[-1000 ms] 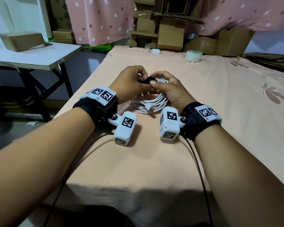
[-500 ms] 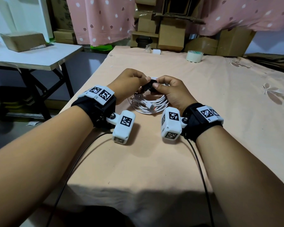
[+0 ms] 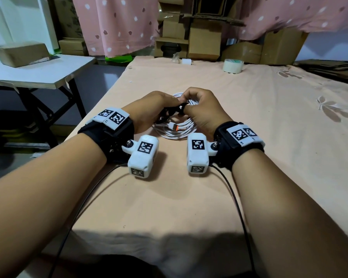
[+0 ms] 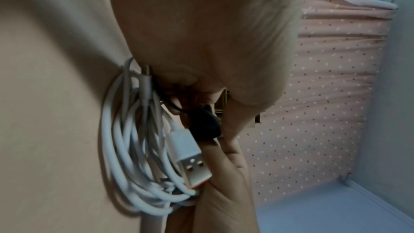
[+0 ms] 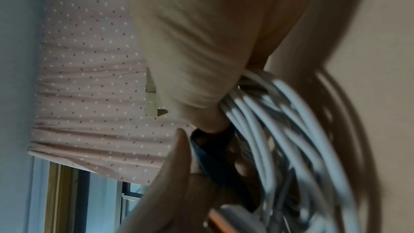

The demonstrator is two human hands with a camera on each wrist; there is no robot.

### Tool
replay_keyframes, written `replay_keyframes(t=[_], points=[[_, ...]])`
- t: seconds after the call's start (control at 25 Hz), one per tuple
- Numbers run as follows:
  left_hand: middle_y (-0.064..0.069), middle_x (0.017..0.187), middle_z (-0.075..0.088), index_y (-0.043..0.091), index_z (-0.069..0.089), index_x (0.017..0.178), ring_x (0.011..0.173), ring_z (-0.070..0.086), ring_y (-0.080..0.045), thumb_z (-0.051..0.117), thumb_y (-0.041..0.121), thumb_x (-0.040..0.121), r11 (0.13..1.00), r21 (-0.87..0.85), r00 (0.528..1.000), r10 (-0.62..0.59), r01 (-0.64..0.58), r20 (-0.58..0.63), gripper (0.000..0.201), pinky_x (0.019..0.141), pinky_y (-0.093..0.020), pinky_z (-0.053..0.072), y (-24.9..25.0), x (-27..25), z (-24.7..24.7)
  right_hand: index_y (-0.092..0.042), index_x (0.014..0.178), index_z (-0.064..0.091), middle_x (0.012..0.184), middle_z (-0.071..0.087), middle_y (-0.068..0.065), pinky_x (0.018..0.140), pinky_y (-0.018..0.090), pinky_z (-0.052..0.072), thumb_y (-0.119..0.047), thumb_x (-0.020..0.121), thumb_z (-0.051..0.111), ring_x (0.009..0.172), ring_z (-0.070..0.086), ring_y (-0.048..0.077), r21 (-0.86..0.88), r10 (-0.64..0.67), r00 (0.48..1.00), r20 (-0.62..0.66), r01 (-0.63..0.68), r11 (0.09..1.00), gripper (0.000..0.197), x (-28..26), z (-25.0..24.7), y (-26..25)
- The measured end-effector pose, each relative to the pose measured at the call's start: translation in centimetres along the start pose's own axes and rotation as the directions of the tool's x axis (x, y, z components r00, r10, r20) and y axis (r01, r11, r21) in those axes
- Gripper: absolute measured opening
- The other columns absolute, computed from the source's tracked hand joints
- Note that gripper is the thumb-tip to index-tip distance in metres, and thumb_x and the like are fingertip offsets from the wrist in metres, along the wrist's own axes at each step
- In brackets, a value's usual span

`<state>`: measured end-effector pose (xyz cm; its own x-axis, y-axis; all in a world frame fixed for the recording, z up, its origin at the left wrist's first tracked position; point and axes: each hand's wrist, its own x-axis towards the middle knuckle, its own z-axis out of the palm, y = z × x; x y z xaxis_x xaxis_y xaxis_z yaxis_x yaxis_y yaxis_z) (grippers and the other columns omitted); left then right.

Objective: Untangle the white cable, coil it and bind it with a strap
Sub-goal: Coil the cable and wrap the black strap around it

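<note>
Both hands meet over a coiled white cable [image 3: 175,130] at the centre of the head view, on a peach tablecloth [image 3: 169,201] that fills the lower and right parts of the frame. The left hand [image 3: 149,111] sits just left of centre, its fingers curled inward and pinching a black strap [image 3: 174,111] that crosses the upper part of the coil. The right hand [image 3: 204,111], just right of centre, has its fingers bent too, and its thumb and forefinger pinch the other end of the same strap, so the two hands touch across it. The coil lies on the cloth between the wrists, its loops bulging toward the lower edge of the frame, with a USB plug [image 3: 174,127] showing an orange insert inside the ring.

In the left wrist view the white cable [image 4: 134,148] hangs in several loops at centre left, the USB plug [image 4: 190,157] lies across them with its metal mouth pointing down and right, and the black strap [image 4: 203,127] is held between fingertips just right of the loops. In the right wrist view the picture is blurred; the white cable [image 5: 280,139] sweeps across the right half and the black strap [image 5: 210,148] runs beside it in the lower centre, under the thumb.

Near the top of the head view, right of centre, a roll of tape [image 3: 233,65] stands on the cloth, well apart from the hands. A cardboard box [image 3: 20,53] rests on a white side table [image 3: 38,74] at upper left, and pink dotted curtains [image 3: 117,23] hang along the top.
</note>
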<state>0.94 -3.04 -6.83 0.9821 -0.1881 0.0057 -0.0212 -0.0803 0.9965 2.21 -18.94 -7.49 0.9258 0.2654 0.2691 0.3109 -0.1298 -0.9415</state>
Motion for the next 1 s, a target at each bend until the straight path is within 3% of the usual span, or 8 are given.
replay_keyframes(t=[0.08, 0.2, 0.36, 0.64, 0.72, 0.8, 0.92, 1.0], points=[[-0.011, 0.075, 0.066, 0.000, 0.066, 0.090, 0.065, 0.062, -0.020, 0.067, 0.014, 0.093, 0.999, 0.017, 0.999, 0.048, -0.048, -0.007, 0.014, 0.070, -0.028, 0.049, 0.2, -0.1, 0.3, -0.014, 0.074, 0.062, 0.076, 0.066, 0.013, 0.064, 0.051, 0.058, 0.001, 0.084, 0.060, 0.064, 0.070, 0.038, -0.023, 0.036, 0.999, -0.026, -0.037, 0.999, 0.018, 0.4, 0.1, 0.2], [-0.002, 0.071, 0.069, 0.008, 0.067, 0.084, 0.060, 0.063, -0.009, 0.066, 0.004, 0.093, 0.982, 0.019, 0.980, 0.189, -0.188, -0.064, 0.009, 0.061, -0.017, 0.051, 0.5, -0.3, 0.6, -0.015, 0.075, 0.063, 0.073, 0.065, 0.011, 0.072, 0.042, 0.050, -0.021, 0.088, 0.062, 0.068, 0.067, 0.032, 0.030, 0.140, 0.990, -0.007, -0.140, 0.990, 0.015, 0.7, -0.3, 0.4], [-0.009, 0.077, 0.068, 0.007, 0.070, 0.088, 0.069, 0.066, -0.014, 0.067, 0.000, 0.092, 0.963, 0.089, 0.964, 0.259, -0.253, -0.059, 0.008, 0.071, -0.021, 0.055, 0.5, -0.6, 0.6, 0.002, 0.093, 0.068, 0.073, 0.071, 0.015, 0.069, 0.033, 0.059, -0.006, 0.096, 0.063, 0.067, 0.070, 0.027, 0.238, 0.190, 0.971, 0.144, -0.220, 0.946, 0.010, 0.1, -0.6, 0.3], [-0.016, 0.097, 0.064, 0.010, 0.068, 0.077, 0.082, 0.063, -0.024, 0.064, 0.008, 0.096, 0.959, 0.226, 0.977, 0.194, -0.169, -0.092, 0.020, 0.081, -0.036, 0.055, 0.5, -0.8, 1.3, 0.002, 0.087, 0.073, 0.069, 0.073, 0.010, 0.061, 0.023, 0.056, 0.008, 0.089, 0.067, 0.061, 0.070, 0.015, 0.058, 0.152, 0.983, 0.099, -0.158, 0.986, 0.009, -0.2, -0.4, 0.3], [-0.019, 0.100, 0.063, 0.007, 0.068, 0.078, 0.081, 0.063, -0.030, 0.061, 0.012, 0.099, 0.964, 0.234, 0.981, 0.155, -0.125, -0.116, 0.023, 0.083, -0.045, 0.056, 0.4, -0.7, 1.4, 0.006, 0.094, 0.074, 0.078, 0.074, 0.018, 0.061, 0.025, 0.055, 0.009, 0.089, 0.066, 0.065, 0.070, 0.019, -0.017, 0.139, 0.986, 0.091, -0.138, 0.990, 0.010, -0.4, -0.1, 0.1], [-0.020, 0.099, 0.061, 0.006, 0.067, 0.076, 0.077, 0.063, -0.029, 0.061, 0.016, 0.100, 0.950, 0.295, 0.982, 0.146, -0.105, -0.121, 0.027, 0.082, -0.050, 0.057, 0.5, -0.6, 1.5, 0.001, 0.086, 0.074, 0.077, 0.072, 0.019, 0.060, 0.027, 0.054, 0.013, 0.089, 0.057, 0.063, 0.069, 0.021, -0.073, 0.130, 0.989, 0.071, -0.125, 0.989, 0.021, -0.4, 0.1, -0.2], [-0.015, 0.085, 0.059, 0.008, 0.060, 0.065, 0.058, 0.061, -0.014, 0.065, 0.019, 0.098, 0.926, 0.360, 0.977, 0.167, -0.110, -0.130, 0.036, 0.060, -0.025, 0.053, 0.9, -0.8, 1.8, -0.011, 0.069, 0.072, 0.076, 0.071, 0.019, 0.070, 0.048, 0.062, 0.012, 0.076, 0.050, 0.067, 0.070, 0.035, -0.155, 0.113, 0.993, 0.034, -0.107, 0.982, 0.033, 0.2, 0.2, 0.2], [-0.013, 0.075, 0.058, 0.009, 0.058, 0.061, 0.053, 0.059, -0.012, 0.070, 0.023, 0.095, 0.932, 0.341, 0.969, 0.185, -0.120, -0.163, 0.038, 0.055, -0.020, 0.045, 1.0, -0.8, 2.1, -0.016, 0.070, 0.074, 0.082, 0.074, 0.016, 0.074, 0.058, 0.061, -0.001, 0.065, 0.046, 0.079, 0.073, 0.041, -0.232, 0.080, 0.997, 0.007, -0.076, 0.970, 0.033, 0.6, -0.2, 0.7]])
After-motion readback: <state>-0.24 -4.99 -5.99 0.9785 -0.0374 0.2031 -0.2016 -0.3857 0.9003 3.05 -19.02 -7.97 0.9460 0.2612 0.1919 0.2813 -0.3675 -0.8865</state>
